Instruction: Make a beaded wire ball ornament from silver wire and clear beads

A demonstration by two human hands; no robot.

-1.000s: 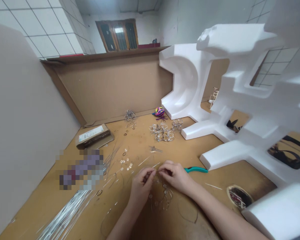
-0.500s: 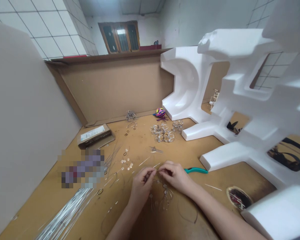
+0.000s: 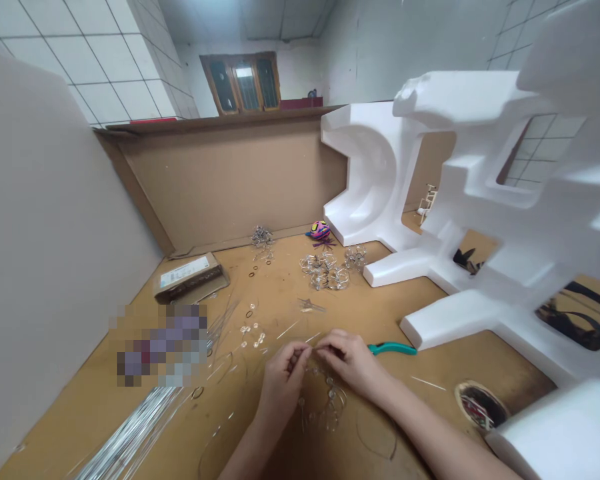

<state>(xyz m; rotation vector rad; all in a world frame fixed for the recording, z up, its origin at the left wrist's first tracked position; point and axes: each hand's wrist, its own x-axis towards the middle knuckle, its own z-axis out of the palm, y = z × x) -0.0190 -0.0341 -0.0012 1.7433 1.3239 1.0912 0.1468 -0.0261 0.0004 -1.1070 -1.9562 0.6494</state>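
Observation:
My left hand (image 3: 286, 373) and my right hand (image 3: 347, 360) meet low in the middle of the head view. Both are closed, thumb and forefinger pinched, fingertips almost touching. Between the tips is something very fine that looks like a thin wire; its ends are hidden by the fingers. Just below them, close to the tabletop, is a looped wire piece with clear beads (image 3: 333, 398). Whether it joins the pinched wire I cannot tell. Beside my right hand a teal-handled tool (image 3: 394, 348) lies on the table, its head hidden behind the hand.
Finished-looking wire loops (image 3: 325, 270) cluster at the back. Loose clear beads (image 3: 253, 335) lie left of centre. A long bundle of metal wires (image 3: 135, 427) runs along the left, near a small cardboard box (image 3: 190, 277). White foam packing (image 3: 445, 313) stands on the right, beside a hole (image 3: 480, 405).
Both hands keep their pinch at nearly the same spot, with only slight finger movement. The whole view has shifted down a little in the picture.

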